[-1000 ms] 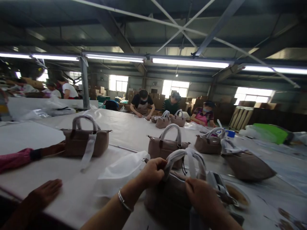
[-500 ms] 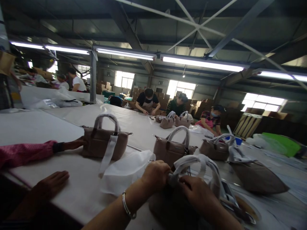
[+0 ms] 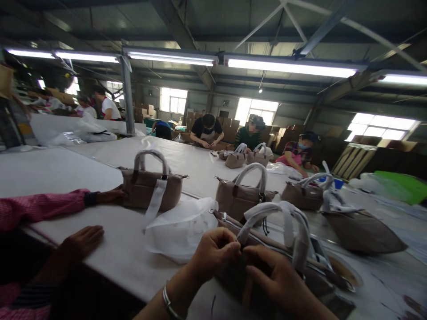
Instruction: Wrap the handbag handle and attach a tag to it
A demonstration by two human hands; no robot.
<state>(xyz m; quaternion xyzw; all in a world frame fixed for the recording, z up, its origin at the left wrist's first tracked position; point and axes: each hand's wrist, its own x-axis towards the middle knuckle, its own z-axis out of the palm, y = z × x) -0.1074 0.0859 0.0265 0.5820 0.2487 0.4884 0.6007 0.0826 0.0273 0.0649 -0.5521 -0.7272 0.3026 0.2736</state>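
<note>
White worktable (image 3: pixel 126 258): left hand (image 3: pixel 216 251), right hand (image 3: pixel 276 280) pinch handbag (image 3: pixel 267 242) at handle base; risk: handle wrap (image 3: pixel 283 213) tears under pull.

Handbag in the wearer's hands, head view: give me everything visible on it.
The handbag is taupe-brown, leather-like, resting on the white table close to the wearer. Its two arched handles are wrapped in white and stand up. A zip line runs along the top, with a metal ring at its left end. The left hand and right hand pinch at the near handle's base, covering much of the front. A white pouch lies beside its left end.
</note>
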